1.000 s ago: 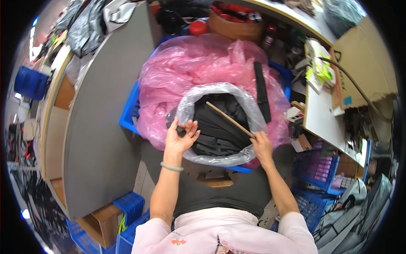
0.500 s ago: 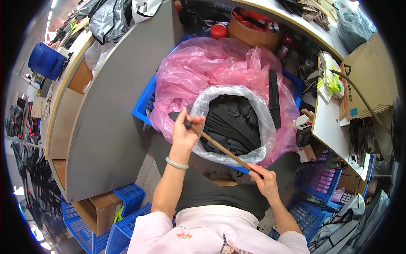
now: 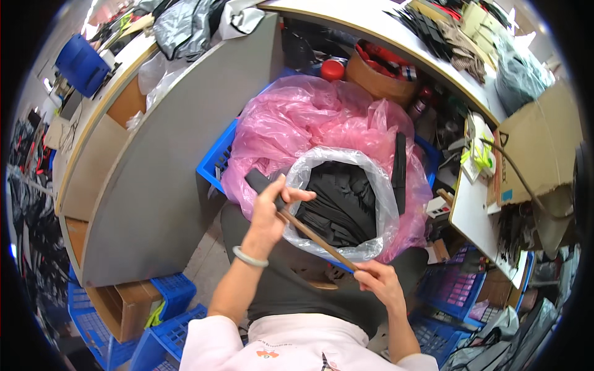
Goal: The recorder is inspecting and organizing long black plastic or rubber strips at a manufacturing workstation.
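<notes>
A thin brown wooden stick [image 3: 318, 240] slants across the near left side of a clear plastic bag. At its lower end, my right hand [image 3: 380, 283] is closed round the stick with the fingertips pinched. My left hand [image 3: 266, 216] holds a black fabric strip [image 3: 257, 181] at the stick's upper end, some fingers stretched out over it. Whether the strip is sleeved over the stick is hidden by that hand. Many folded black fabric strips [image 3: 340, 201] fill the clear bag [image 3: 388, 222]. Another black strip [image 3: 400, 164] lies on the pink plastic to the right.
Pink plastic sheeting [image 3: 278, 117] bulges from a blue crate [image 3: 213, 157] around the bag. A grey panel [image 3: 179, 161] stands at the left. A white worktop [image 3: 476, 210] and cardboard box [image 3: 541, 148] are at the right. Blue crates [image 3: 167, 337] sit low at both sides.
The view has shifted, so the bag appears lower. More of the black strip stands out beyond my left hand. My right hand still grips the stick's lower end.
</notes>
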Tool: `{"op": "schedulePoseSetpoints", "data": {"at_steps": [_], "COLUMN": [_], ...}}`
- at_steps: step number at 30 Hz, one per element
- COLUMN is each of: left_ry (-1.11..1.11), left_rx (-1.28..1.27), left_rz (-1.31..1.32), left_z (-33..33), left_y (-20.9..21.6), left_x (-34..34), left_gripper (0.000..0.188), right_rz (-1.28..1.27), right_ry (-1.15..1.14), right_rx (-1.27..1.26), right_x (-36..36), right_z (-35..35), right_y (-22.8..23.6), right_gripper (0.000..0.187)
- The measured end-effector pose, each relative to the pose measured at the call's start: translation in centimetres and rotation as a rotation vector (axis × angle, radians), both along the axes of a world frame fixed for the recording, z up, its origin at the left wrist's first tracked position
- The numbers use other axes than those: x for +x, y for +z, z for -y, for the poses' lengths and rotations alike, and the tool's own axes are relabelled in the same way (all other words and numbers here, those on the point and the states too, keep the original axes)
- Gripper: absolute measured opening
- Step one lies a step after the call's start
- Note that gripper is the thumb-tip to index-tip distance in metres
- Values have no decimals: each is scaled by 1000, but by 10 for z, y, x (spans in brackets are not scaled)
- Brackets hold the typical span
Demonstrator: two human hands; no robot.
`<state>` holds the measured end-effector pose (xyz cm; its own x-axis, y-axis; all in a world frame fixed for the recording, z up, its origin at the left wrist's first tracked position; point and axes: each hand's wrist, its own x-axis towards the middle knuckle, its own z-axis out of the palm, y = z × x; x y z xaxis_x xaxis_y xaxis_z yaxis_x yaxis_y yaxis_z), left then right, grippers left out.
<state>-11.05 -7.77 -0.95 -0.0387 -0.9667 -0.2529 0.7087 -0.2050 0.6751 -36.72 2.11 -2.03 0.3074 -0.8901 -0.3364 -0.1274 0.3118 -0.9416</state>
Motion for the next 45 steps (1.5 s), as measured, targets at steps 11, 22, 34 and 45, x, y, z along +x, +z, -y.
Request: {"op": "schedulePoseSetpoints", "data": {"at_steps": [11,22,34,45], "left_ry": [-8,271,127,-14], "left_rx": [-3,11,-252,-61], "left_rz": [-90,-222,-19,-67], "left_z": [-13,7,-30,-30], "left_y": [-8,-4,14,15], "left_x": [-26,11,-36,-31], "left_gripper": [38,35,29,39], "right_rz": [55,37,237,171], "right_ry": [-129,-148,-149,-127], "right_rx": [86,156,170,90], "right_x": [59,24,63,50], "right_z": [5,-19,9,2], "right_y": [5,6,25,18], "right_gripper": [21,21,27,27]}}
